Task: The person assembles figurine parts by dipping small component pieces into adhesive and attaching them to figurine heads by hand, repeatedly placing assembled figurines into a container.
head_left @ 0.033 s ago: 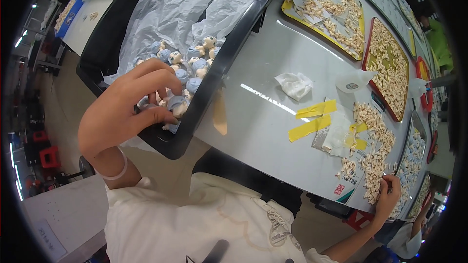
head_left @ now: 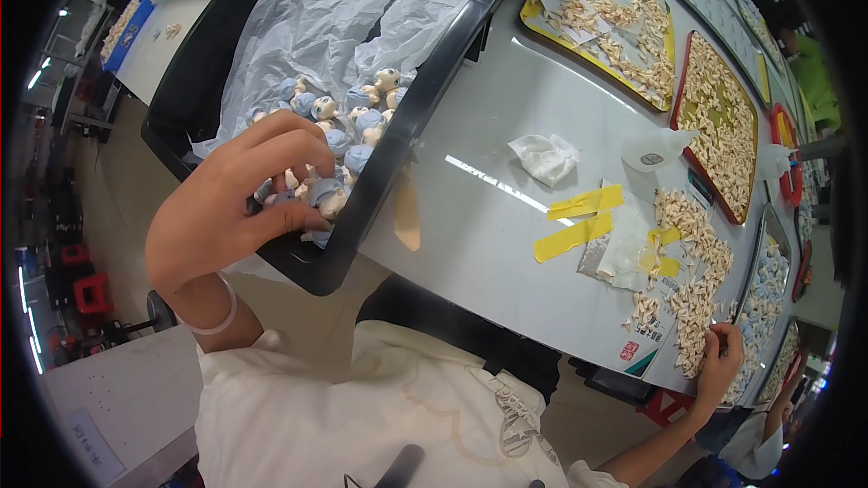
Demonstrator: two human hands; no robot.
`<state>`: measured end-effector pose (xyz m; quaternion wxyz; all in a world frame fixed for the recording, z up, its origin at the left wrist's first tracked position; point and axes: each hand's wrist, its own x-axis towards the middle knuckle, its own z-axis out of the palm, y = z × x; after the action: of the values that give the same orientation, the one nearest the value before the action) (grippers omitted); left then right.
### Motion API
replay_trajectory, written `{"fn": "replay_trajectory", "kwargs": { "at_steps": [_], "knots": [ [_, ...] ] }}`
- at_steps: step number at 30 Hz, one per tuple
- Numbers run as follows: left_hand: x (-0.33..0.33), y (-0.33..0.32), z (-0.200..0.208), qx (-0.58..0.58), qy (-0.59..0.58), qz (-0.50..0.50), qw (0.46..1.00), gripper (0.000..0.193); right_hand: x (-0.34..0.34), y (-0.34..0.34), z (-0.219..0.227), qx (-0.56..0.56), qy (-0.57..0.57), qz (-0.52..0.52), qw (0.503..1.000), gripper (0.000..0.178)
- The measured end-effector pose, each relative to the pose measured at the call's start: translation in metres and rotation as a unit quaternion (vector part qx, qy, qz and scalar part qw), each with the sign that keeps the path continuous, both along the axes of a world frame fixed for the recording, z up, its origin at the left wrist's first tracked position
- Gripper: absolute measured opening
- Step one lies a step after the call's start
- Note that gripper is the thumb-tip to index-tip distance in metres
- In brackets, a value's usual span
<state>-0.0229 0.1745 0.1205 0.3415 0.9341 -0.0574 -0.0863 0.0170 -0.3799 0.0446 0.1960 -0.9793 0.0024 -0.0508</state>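
Observation:
My left hand [head_left: 240, 194] reaches over the near end of a black tray [head_left: 339, 258]. Its thumb and fingers are curved but apart, with the thumb tip against small doll figures [head_left: 359, 158] that have blue hair and cream faces. Some of the figures are hidden behind the fingers. On the right, my right hand [head_left: 719, 366] is at the near edge of a heap of small cream-coloured pieces [head_left: 696, 289]. Its fingers are curled together there, and what is between the fingertips is too small to make out.
Crumpled white paper [head_left: 316, 27] lines the tray. On the grey table [head_left: 470, 244] lie a crumpled tissue [head_left: 545, 160], yellow tape strips [head_left: 579, 226] and a white squeeze bottle [head_left: 655, 152]. Beyond stand a yellow tray [head_left: 606, 14] and a red-rimmed tray [head_left: 723, 126] of cream pieces. Another person's arm [head_left: 778, 398] shows far right.

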Motion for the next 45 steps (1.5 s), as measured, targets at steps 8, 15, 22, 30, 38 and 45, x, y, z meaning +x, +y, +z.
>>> {"fn": "replay_trajectory", "kwargs": {
  "at_steps": [8,15,22,30,38,45],
  "knots": [
    [-0.015,0.020,-0.009,-0.096,-0.206,-0.048,0.973,0.025,0.001,0.007,0.002,-0.042,-0.018,0.023,0.999,0.005],
    [-0.049,-0.021,-0.006,-0.224,-0.307,0.105,0.919,0.018,0.005,-0.002,-0.010,-0.030,-0.057,-0.008,0.998,0.003],
    [-0.033,-0.078,-0.046,-0.551,-0.166,-0.179,0.798,0.024,-0.012,-0.006,-0.008,-0.064,-0.154,-0.018,0.986,0.015],
    [-0.018,-0.157,-0.094,-0.702,0.080,-0.013,0.708,0.035,-0.024,0.070,0.010,0.356,-0.105,0.017,0.928,0.012],
    [0.005,-0.185,-0.110,-0.708,0.069,-0.009,0.703,0.039,-0.013,0.105,0.008,0.339,-0.098,0.060,0.934,0.013],
    [0.010,-0.183,-0.118,-0.704,0.043,-0.035,0.708,0.040,0.010,0.128,0.014,0.325,-0.085,0.109,0.936,0.013]
  ]
}}
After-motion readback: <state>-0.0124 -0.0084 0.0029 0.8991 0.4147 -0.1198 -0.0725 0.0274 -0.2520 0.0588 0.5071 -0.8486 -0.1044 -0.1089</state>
